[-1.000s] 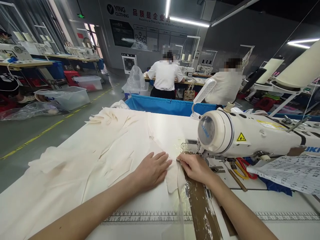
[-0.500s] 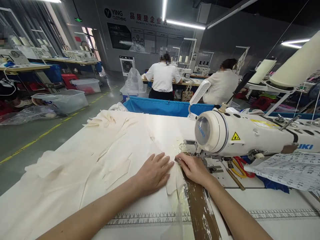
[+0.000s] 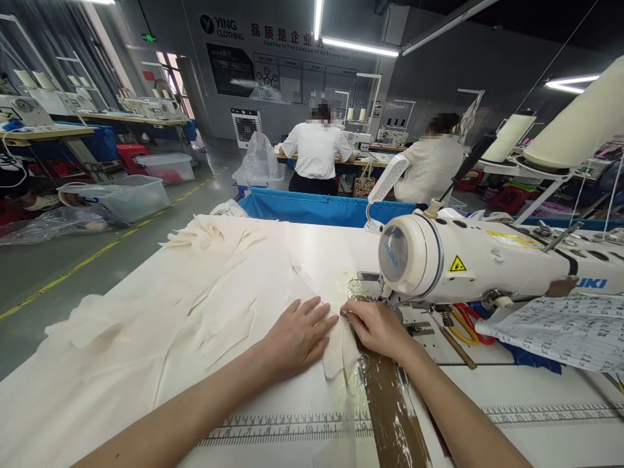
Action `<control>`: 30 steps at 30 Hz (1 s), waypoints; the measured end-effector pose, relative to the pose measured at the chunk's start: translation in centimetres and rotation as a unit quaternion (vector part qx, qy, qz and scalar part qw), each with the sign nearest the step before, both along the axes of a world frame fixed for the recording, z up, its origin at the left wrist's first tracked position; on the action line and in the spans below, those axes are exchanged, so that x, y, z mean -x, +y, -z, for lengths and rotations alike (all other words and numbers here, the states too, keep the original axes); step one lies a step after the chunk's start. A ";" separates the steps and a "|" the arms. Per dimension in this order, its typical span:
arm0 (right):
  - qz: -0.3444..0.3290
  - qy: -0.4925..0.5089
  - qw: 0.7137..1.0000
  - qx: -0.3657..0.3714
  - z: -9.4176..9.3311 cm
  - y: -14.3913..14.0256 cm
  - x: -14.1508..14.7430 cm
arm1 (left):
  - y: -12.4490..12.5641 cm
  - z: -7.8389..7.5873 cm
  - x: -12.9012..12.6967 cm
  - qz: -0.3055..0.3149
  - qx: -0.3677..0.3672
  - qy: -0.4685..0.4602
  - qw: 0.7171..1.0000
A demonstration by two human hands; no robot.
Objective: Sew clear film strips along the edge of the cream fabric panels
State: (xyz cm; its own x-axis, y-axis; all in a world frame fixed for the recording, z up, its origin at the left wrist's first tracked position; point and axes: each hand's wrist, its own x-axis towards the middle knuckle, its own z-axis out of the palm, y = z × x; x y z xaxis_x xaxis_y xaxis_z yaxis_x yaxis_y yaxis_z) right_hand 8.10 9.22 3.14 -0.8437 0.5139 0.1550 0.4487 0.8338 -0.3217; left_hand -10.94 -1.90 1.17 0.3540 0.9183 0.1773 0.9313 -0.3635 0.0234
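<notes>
Cream fabric pieces (image 3: 205, 305) lie spread over the white sewing table (image 3: 536, 403). My left hand (image 3: 298, 335) lies flat on the fabric, fingers together and pointing toward the needle. My right hand (image 3: 375, 327) presses a narrow strip of the cream fabric (image 3: 336, 348) down just in front of the presser foot of the white sewing machine (image 3: 468, 263). The two hands are nearly touching at the fingertips. A brown tape strip (image 3: 390, 409) runs along the table under my right wrist.
Red-handled scissors (image 3: 468, 318) lie under the machine arm, with printed paper (image 3: 560, 328) to the right. A blue bin (image 3: 322, 208) stands behind the table. Two people work with their backs turned at far tables. Plastic crates stand on the floor at left. Thread cones rise at right.
Both hands have stayed in place on the fabric by the presser foot; only the camera shifted slightly.
</notes>
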 end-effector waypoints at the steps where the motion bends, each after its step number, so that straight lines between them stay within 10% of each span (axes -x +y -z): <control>1: 0.005 -0.002 1.000 -0.004 0.0 -0.1 0.2 | 0.0 0.0 0.0 0.000 0.000 -0.001 1.000; 18: 0.027 -0.053 0.997 -0.057 -0.8 -1.0 1.3 | 0.2 0.3 0.1 0.009 -0.035 -0.014 0.999; 26: 0.118 -0.009 0.992 -0.042 -1.5 -4.8 -8.1 | 0.1 1.1 0.9 0.030 -0.080 -0.118 0.989; 30: 0.257 -0.002 0.964 -0.075 -1.1 -2.2 -13.1 | 1.7 -0.4 0.5 -0.009 -0.013 -0.101 0.995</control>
